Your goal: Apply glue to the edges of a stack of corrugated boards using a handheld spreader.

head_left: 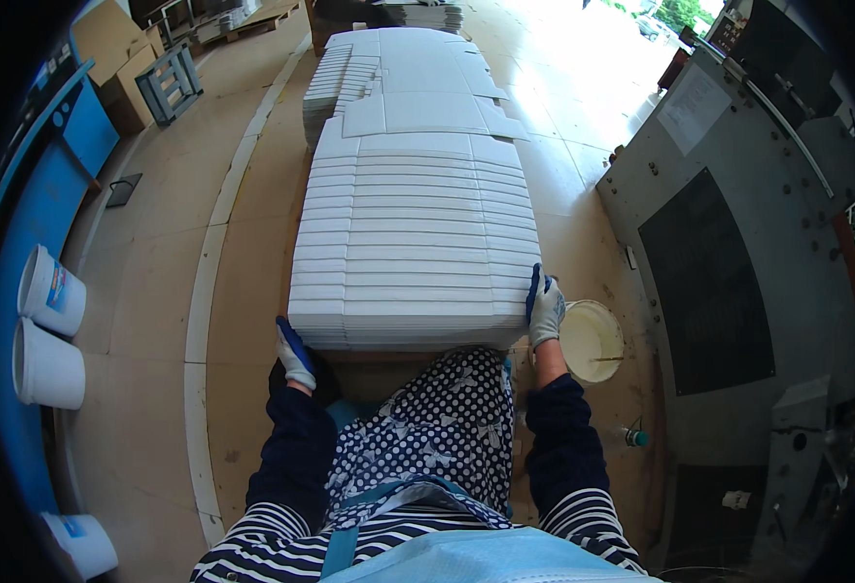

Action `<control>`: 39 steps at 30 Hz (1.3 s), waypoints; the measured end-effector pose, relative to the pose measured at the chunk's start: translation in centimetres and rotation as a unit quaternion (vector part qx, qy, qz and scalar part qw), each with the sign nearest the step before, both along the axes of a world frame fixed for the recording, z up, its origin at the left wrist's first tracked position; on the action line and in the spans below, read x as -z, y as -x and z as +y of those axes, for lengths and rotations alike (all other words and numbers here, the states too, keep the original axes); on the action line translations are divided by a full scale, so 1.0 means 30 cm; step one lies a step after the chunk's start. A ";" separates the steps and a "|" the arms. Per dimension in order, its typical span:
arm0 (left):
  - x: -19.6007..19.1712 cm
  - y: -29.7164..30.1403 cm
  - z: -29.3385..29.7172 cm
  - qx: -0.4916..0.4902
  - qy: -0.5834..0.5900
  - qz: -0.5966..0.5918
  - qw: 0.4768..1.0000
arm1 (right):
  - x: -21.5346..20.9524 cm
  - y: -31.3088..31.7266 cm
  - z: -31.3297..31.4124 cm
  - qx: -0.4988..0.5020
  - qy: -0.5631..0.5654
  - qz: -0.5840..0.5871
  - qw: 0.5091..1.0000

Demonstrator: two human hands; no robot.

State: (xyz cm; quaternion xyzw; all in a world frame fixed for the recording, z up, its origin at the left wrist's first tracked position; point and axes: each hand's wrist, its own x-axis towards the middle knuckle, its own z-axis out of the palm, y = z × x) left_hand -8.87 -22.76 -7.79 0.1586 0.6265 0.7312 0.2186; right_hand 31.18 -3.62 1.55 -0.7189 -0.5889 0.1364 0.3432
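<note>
In front of me lies a long stack of flat white cardboard box blanks (413,223), shingled so that their near edges show as rows. My left hand (294,355), in a white and blue work glove, rests against the near left corner of the stack with its fingers stretched forward. At the near right side, my right hand (546,309) in a matching glove lies along the edges, fingers extended and pointing away from me. Both hands are open and flank the stack. The palm sides are partly hidden.
A white bucket with pale contents (593,342) stands right of my right hand, with a green-capped bottle (635,437) nearer. A grey machine (709,282) borders the right. White buckets (50,364) stand along a blue machine (53,175) at left. A grey pallet-like frame (169,84) leans farther off.
</note>
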 end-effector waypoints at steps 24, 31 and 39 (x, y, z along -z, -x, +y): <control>-0.384 0.155 0.170 0.385 -0.030 -0.329 0.862 | -0.087 -0.063 0.102 -0.294 0.177 0.395 0.852; -0.327 0.104 0.054 0.360 0.045 -0.231 0.903 | 0.081 -0.085 0.098 -0.173 0.286 0.585 0.739; -0.195 0.084 0.083 0.336 0.073 -0.200 0.917 | 0.034 -0.161 0.011 -0.076 0.271 0.554 0.784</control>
